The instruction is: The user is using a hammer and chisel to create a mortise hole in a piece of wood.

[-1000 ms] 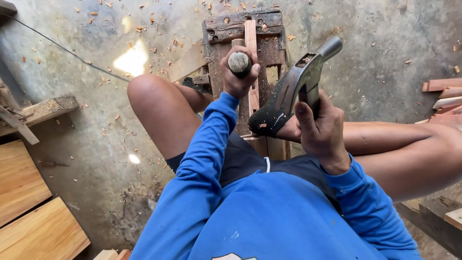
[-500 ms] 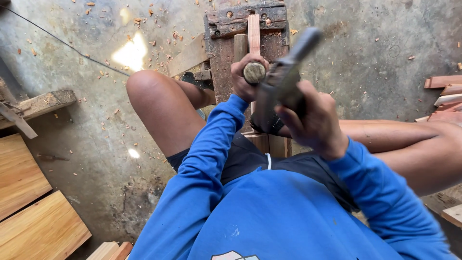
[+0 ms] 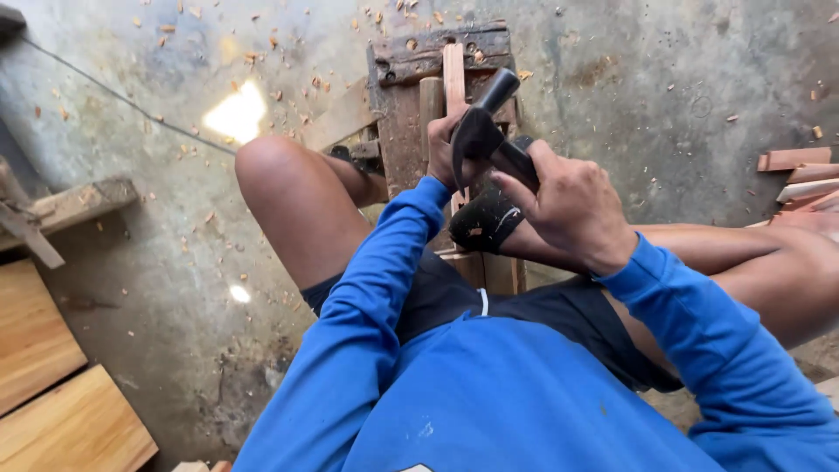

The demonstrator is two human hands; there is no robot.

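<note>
Steel and weight sit at the far end of the dark metal-headed hammer (image 3: pixel 485 131), so it looks head-heavy and rigid, best gripped low on its black handle, which is where the right hand (image 3: pixel 568 201) has it: fingers curled fully round the shaft, thumb side towards the body, knuckles up. That grip appears firm enough, though a smooth dark handle could turn in a sweaty palm. The hammer's head lies just above and against the left hand (image 3: pixel 450 153), which is wrapped in a fist round a tool or peg that its fingers hide; what exactly it clasps I cannot tell from this view. Both hands meet over the narrow pale upright wooden strip (image 3: pixel 454 74), which stands against the dark weathered wooden block (image 3: pixel 411 105) resting on the grey concrete floor (image 3: pixel 175 175). The strip looks light, stiff and liable to split along its grain; the block seems heavy and steady.

Both arms, in blue long sleeves (image 3: pixel 384 288), reach forward and inward, elbows bent, the right wrist cocked slightly down, the left forearm running straight up between the bare knees. The person sits low with the left knee (image 3: pixel 271 166) raised beside the block. Wood chips (image 3: pixel 262 44) are scattered over the floor, pale planks (image 3: pixel 52 385) lie at the lower left, and reddish wooden offcuts (image 3: pixel 800 166) are stacked at the right edge
</note>
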